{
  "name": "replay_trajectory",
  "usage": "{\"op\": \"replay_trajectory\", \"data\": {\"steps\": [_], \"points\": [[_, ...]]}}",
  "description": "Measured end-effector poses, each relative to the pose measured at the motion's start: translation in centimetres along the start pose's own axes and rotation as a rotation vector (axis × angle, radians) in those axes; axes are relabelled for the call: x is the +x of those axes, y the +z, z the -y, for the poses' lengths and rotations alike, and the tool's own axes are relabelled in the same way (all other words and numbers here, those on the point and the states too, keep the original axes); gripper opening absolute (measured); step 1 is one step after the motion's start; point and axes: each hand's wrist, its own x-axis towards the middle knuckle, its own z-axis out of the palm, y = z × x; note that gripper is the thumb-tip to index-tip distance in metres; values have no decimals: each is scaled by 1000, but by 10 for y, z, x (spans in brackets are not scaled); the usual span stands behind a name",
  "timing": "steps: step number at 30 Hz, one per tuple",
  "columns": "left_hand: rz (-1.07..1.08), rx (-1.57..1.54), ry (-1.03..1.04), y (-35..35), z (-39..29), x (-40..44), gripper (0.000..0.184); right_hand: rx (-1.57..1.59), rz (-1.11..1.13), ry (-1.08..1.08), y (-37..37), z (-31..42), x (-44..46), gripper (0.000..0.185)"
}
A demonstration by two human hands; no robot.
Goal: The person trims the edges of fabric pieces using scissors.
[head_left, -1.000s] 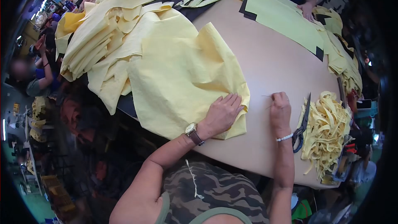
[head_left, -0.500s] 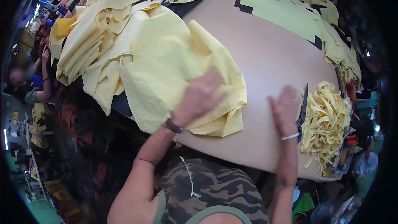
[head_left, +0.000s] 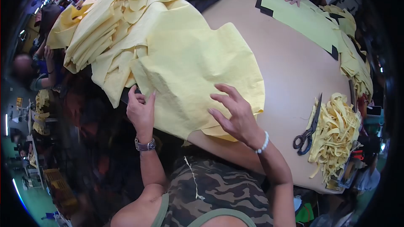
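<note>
"Although the worktop [head_left: 290, 75] carries several piles, which piece is in hand?"

"The broad yellow sheet [head_left: 198, 67], spread over the near middle of the worktop. Beside it, toward the far left, lies a pile of folded yellow pieces [head_left: 94, 38]; whether these are finished or waiting cannot be told. Farther off, on the right, a pale green panel [head_left: 303, 23] with black corners lies flat"

"How far along does the arrangement appear?"

"Partway, by judgement: the sheet is largely laid out, but its surface is uneven and a flap shows at the near edge, so it does not seem fully settled. The heap of narrow yellow strips [head_left: 336, 130] suggests that some cutting is already done; whether they came from this sheet is not shown"

"And the hands?"

"The left hand [head_left: 142, 111] is at the sheet's left margin, thumb and fingers bent; whether they nip the edge cannot be told. The right hand [head_left: 239, 120] is over the near right part, fingers parted and holding nothing; contact is unclear"

"Smallest of all?"

"The scissors [head_left: 312, 127], lying unheld just beside the strips, blades pointing away from the person; if any trimming is left, it is not under way"
</note>
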Motion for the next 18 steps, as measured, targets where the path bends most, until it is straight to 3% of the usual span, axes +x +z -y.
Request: {"op": "replay_trajectory", "data": {"steps": [3, 7, 8, 11, 18], "points": [[201, -230, -73, 0, 6, 2, 57, 391, 65, 399, 23, -29, 1, 38], [-306, 286, 256, 22, 1, -1, 51, 844, -109, 749, 11, -42, -7, 47], [-292, 311, 255, 27, 8, 0, 49, 832, -144, 805, 8, -40, -12, 46], [-257, 336, 290, 38, 20, 0, 42, 962, -230, 799, 2, -47, -31, 43], [-187, 94, 464, 34, 13, -9, 17, 734, -121, 860, 1, -40, -19, 48]]}}
